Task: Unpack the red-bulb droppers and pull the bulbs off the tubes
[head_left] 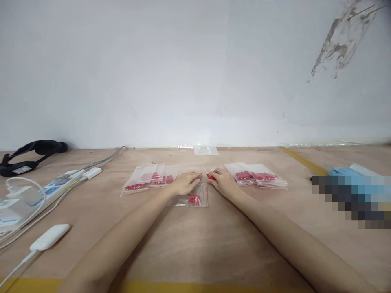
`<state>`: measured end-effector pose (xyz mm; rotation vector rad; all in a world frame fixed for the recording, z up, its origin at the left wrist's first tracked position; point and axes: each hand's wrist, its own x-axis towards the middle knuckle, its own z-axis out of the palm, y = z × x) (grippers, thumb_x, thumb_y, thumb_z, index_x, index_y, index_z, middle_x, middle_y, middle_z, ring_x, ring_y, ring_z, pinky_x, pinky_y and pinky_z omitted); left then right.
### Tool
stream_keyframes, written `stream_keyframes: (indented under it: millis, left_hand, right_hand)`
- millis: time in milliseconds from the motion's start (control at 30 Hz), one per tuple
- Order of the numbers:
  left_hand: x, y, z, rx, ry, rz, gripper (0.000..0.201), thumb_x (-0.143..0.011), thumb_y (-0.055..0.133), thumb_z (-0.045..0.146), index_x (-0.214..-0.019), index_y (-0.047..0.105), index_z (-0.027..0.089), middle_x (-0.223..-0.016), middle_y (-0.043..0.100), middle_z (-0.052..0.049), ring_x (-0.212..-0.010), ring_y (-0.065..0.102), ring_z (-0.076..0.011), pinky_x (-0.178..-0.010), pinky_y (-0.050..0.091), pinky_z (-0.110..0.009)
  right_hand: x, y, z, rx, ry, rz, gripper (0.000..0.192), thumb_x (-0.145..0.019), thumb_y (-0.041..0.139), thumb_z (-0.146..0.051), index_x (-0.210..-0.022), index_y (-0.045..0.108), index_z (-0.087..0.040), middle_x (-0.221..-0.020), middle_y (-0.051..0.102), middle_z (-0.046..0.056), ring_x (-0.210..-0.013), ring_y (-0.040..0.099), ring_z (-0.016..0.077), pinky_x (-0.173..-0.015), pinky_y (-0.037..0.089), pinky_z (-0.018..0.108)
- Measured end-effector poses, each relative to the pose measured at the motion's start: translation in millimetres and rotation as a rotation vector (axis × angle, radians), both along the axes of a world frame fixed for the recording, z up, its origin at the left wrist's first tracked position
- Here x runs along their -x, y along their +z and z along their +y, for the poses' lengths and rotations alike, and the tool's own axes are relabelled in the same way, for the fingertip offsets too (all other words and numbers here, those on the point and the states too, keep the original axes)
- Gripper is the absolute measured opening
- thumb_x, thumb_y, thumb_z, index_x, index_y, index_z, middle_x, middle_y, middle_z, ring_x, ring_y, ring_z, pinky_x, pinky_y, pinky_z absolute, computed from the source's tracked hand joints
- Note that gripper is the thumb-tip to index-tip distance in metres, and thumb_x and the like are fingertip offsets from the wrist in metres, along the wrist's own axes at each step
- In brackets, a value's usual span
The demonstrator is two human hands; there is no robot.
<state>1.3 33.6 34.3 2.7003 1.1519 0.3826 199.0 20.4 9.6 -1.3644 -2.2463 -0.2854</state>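
Clear zip bag (192, 197) pinned under left hand (185, 183); right hand (222, 182) pinches red pieces (210, 176); filled bag piles (149, 178) flank both hands.

pixelated patch (351, 199) over blue item, power strip (18, 203) cut off left

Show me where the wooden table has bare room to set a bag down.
Bare wood lies near the front yellow tape edge, between the forearms and outside them. More lies right of the right-hand pile of clear bags holding red parts, toward the yellow tape strip. Crowded: the middle, where left hand and right hand press a clear bag, and the left side with the white power strip.
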Motion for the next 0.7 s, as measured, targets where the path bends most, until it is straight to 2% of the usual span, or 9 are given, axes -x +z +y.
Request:
stream_keyframes:
  millis: [200,333,533,700]
  left_hand:
    - [-15.9,-6.7,21.9,0.079,0.011,0.031,0.044,-0.089,0.029,0.036,-0.126,0.040,0.015,-0.134,0.040,-0.008,-0.122,0.038,-0.0203,-0.102,0.028,-0.034]
    - [-19.8,-10.9,29.6,0.088,0.002,0.012,0.042,-0.089,0.030,0.037,-0.125,0.041,0.019,-0.133,0.041,-0.005,-0.122,0.038,-0.0190,-0.102,0.028,-0.033]
    - [-29.3,-10.3,34.3,0.095,-0.014,-0.005,0.040,-0.087,0.034,0.036,-0.121,0.046,0.018,-0.130,0.044,-0.005,-0.120,0.040,-0.0201,-0.101,0.030,-0.034]
    - [-29.9,-10.4,35.6,0.109,-0.017,-0.014,0.043,-0.088,0.032,0.038,-0.122,0.047,0.016,-0.129,0.046,-0.006,-0.120,0.041,-0.0201,-0.101,0.030,-0.032]
  right_hand:
    - [-4.8,4.6,-14.2,-0.040,-0.046,-0.039,0.036,-0.079,0.049,-0.049,-0.098,0.059,-0.021,-0.096,0.059,0.008,-0.095,0.048,0.0237,-0.080,0.025,0.039]
    - [-15.2,7.5,-28.4,0.022,-0.019,-0.015,0.045,-0.070,0.056,-0.056,-0.102,0.058,-0.024,-0.098,0.059,0.007,-0.098,0.045,0.0241,-0.082,0.024,0.040]
    - [-23.5,5.7,-35.3,0.054,0.040,0.085,0.030,-0.079,0.050,-0.042,-0.104,0.057,-0.027,-0.100,0.060,0.004,-0.098,0.046,0.0202,-0.086,0.023,0.039]
    - [-18.1,4.9,-25.1,0.023,0.009,0.122,0.022,-0.085,0.044,-0.034,-0.091,0.064,-0.027,-0.093,0.063,0.003,-0.094,0.048,0.0184,-0.090,0.018,0.042]
